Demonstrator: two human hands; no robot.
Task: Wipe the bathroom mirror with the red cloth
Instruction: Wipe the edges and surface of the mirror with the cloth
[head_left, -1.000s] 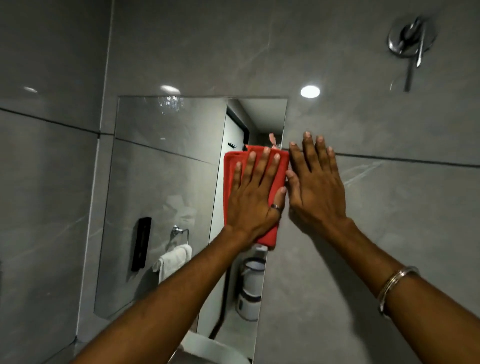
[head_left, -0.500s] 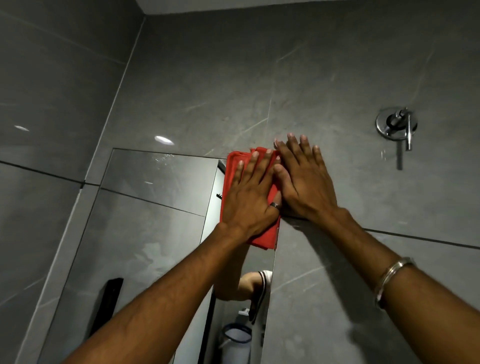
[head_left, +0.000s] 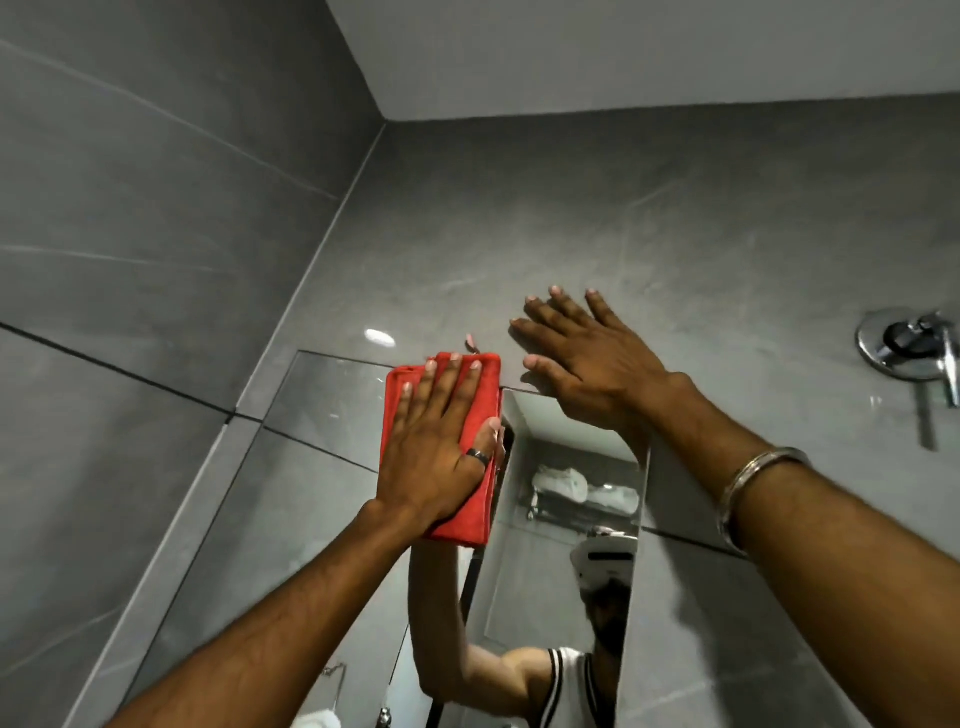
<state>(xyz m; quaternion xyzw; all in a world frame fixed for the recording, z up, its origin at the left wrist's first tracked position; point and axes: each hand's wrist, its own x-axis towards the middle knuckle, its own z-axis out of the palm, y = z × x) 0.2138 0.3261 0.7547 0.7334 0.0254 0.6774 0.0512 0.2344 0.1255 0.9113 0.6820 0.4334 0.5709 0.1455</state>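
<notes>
A folded red cloth (head_left: 402, 410) lies flat against the top edge of the bathroom mirror (head_left: 322, 410). My left hand (head_left: 436, 447), with a ring on one finger, presses it to the glass with fingers spread. My right hand (head_left: 587, 353) rests flat on the grey wall tile at the mirror's upper right corner, fingers apart, holding nothing. A metal bangle (head_left: 753, 488) sits on the right wrist. The mirror reflects a person's raised arm and a shelf with towels.
Grey tiled walls (head_left: 156, 208) meet in a corner to the left of the mirror. A chrome wall valve (head_left: 909, 348) sticks out at the far right. The white ceiling (head_left: 623, 52) is close above.
My left hand and the cloth have slid left along the mirror's top edge, away from the right hand. The right hand has spread out on the tile. The camera has tilted up further.
</notes>
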